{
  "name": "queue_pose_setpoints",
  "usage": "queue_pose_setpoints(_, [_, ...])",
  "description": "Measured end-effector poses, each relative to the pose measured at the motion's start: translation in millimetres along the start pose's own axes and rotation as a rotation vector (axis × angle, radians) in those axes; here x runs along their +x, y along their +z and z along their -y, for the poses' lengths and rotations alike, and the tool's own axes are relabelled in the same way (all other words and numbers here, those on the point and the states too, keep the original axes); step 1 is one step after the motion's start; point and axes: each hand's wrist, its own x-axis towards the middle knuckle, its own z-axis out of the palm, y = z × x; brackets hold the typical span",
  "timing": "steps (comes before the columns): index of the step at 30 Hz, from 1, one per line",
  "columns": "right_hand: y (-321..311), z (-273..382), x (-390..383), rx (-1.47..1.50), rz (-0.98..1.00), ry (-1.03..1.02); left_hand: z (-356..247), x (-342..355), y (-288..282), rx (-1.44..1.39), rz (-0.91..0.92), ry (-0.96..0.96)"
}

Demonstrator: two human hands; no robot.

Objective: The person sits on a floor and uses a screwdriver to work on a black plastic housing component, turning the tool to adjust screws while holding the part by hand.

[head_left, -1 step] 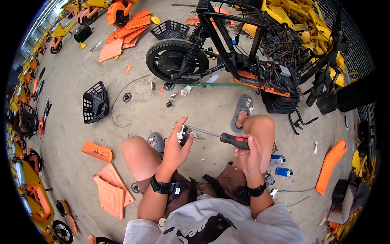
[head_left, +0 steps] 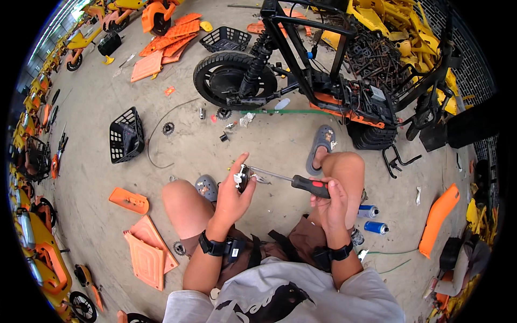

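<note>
Between its thumb and fingers, my left hand (head_left: 232,195) grips a small round black part (head_left: 245,176) with silvery metal bits on its side. My right hand (head_left: 333,203) is closed around the handle of a screwdriver (head_left: 309,185), black with red patches. The screwdriver's long shaft points left, and its tip meets or almost meets the edge of the black part; the exact contact is too small to tell. Both hands are held over the floor between my bent knees.
Ahead stands a stripped scooter frame (head_left: 323,81) with its black wheel (head_left: 234,81). A black basket (head_left: 126,135), small gears (head_left: 168,128) and orange panels (head_left: 148,253) lie to the left. On the right are blue spray cans (head_left: 376,227) and an orange panel (head_left: 439,220).
</note>
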Motion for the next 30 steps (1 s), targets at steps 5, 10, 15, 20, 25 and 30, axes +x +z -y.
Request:
queue_pose_setpoints(5, [-1,-2,0,-0.037,0.009,-0.022,5,1,-2,0.038,0.028,0.01])
queue_pose_setpoints(10, [-2,-3,1,-0.061,0.027,-0.05,9,1,-3,0.028,0.058,-0.02])
queue_pose_setpoints(15, [0,-2,2,-0.119,0.008,-0.058,10,2,-2,-0.011,0.084,-0.048])
queue_pose_setpoints(20, [1,-3,2,-0.225,-0.041,0.036,6,2,-3,-0.003,0.054,-0.049])
queue_pose_setpoints(25, [7,8,-4,-0.322,-0.016,0.169,4,3,-5,0.025,0.039,-0.033])
queue_pose_setpoints(30, [7,3,-1,-0.337,-0.01,0.129,1,3,-6,0.066,0.061,-0.053])
